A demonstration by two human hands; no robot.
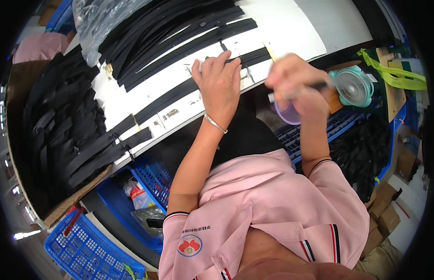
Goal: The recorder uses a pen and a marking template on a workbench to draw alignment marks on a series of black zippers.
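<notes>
A long black strap [179, 93] lies slantwise across the white table [291, 28], running from the loose ends at the table's near-left edge up toward the right. The left hand [219, 81] lies flat on it, fingers spread and pressing it to the top. The right hand [296, 86] hovers just beside, blurred, closed around a thin black-handled tool [319, 85] whose pale tip [269, 50] points at the strap near the left fingertips. The two hands are close but not touching.

Behind the strap, more black strips [170, 32] lie fanned in a stack, and a clear plastic bag [98, 23] sits at the stack's far-left end. A dark heap of straps [58, 121] covers the left end of the table. Right of the right hand stands a small teal fan [352, 86]. Below the table edge are blue crates [86, 247].
</notes>
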